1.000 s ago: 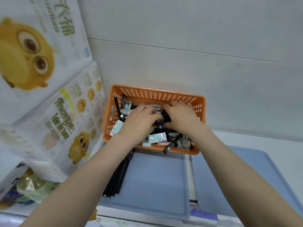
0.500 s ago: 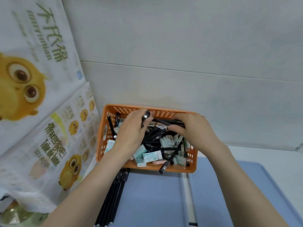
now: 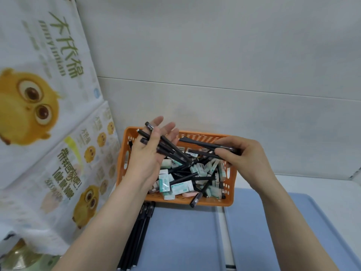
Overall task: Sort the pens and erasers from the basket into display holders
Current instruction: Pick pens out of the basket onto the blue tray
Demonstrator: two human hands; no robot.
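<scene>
Hovering over an orange basket (image 3: 211,202), two bare hands are shown, each loaded with black pens. The left hand (image 3: 145,159) is stretched nearly flat, with a bundle of pens (image 3: 176,154) laid slantwise across the palm; whether the thumb clamps them cannot be told. The right hand (image 3: 244,157) is curled, and a smaller bunch of pens (image 3: 199,142) is pinched in its fingertips and pointed toward the left hand. The hands are apart, with a gap between them.

The basket is set on the bench (image 3: 322,184) against a pale wall (image 3: 214,55) and is heaped with more pens and wrapped erasers (image 3: 180,187).

The weakest point is judged to be the bundle on the flat left palm. If the hand is tilted, or more pens are pushed in from the right, some could be rolled off and dropped back into the heap or onto the bench. One loose pen (image 3: 196,199) is already hung over the basket's front rim and could be knocked out by a passing wrist.

Just in front of the basket a blue tray (image 3: 185,241) is laid, with a row of pens (image 3: 136,235) lined along its left edge. A second blue tray (image 3: 248,241) is placed beside it on the right. Stacked packs printed with a yellow cartoon creature (image 3: 58,163) are crowded close on the left, so little room is left there. Both forearms are stretched across the trays, and part of the landing space is covered by them.
</scene>
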